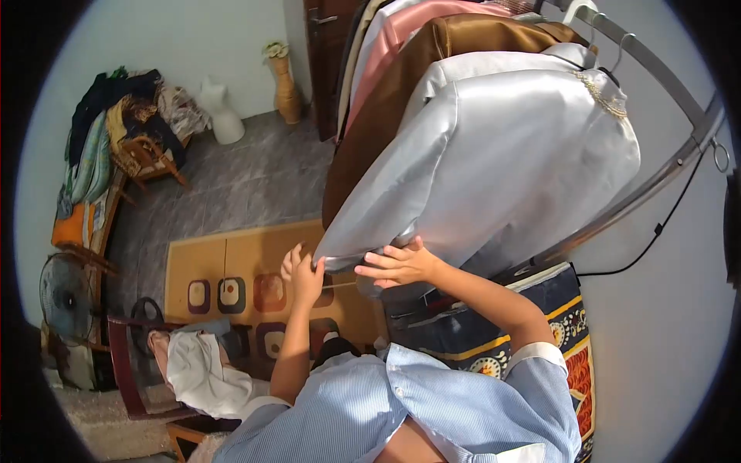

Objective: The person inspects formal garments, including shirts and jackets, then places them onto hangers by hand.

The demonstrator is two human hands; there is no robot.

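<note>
A shiny silver garment [525, 147] with a beaded trim at its neck hangs from a metal rack, its sleeve reaching down toward me. At the left edge of the sleeve's cuff is my left hand [303, 272], fingers bent and apart, touching or very near the cloth. My right hand [400, 265] lies against the right side of the cuff with its fingers spread. Neither hand is closed round the fabric. Behind the silver garment hang a brown satin one [370, 154] and a pink one [396, 35].
The rack's curved metal rail [656, 65] runs along the right wall. A chair [127, 370] holding white cloth stands at lower left, near a fan [68, 297]. Further back are piled clothes [96, 131], a white mannequin [222, 112] and a tall vase [286, 89].
</note>
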